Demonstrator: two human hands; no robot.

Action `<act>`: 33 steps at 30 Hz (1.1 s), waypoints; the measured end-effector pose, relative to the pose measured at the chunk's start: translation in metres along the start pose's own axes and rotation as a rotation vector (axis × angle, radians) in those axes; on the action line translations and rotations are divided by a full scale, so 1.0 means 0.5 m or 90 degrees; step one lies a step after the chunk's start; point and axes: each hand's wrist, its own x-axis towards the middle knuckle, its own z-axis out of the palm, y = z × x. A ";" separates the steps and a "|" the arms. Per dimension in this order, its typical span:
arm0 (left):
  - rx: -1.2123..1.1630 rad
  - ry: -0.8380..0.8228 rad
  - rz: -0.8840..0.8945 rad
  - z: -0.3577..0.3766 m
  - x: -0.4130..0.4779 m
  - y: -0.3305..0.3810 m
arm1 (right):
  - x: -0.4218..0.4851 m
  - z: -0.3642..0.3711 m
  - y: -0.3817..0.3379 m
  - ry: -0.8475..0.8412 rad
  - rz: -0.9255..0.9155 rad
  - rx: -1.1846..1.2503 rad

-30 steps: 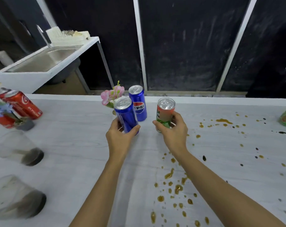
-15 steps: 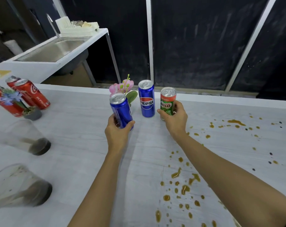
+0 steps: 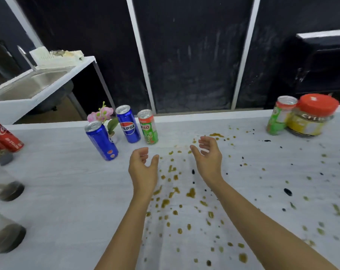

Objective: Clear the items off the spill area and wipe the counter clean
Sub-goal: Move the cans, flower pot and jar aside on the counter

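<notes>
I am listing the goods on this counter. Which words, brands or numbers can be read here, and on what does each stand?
"PEPSI": rear blue can.
"MILO": green can beside it.
White script logo, only partly in view, unreadable: red can at left.
Front blue can: no word shows.
Jar and right can: labels too blurred to read.
</notes>
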 end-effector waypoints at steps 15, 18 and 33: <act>0.009 -0.294 0.090 0.572 -0.223 0.200 | 0.173 -0.587 0.093 0.265 0.020 -0.067; 0.038 -0.295 0.070 0.650 -0.207 0.214 | 0.242 -0.650 0.118 0.183 0.038 -0.122; 0.022 -0.254 0.064 0.781 -0.154 0.242 | 0.410 -0.650 0.158 0.052 0.000 -0.062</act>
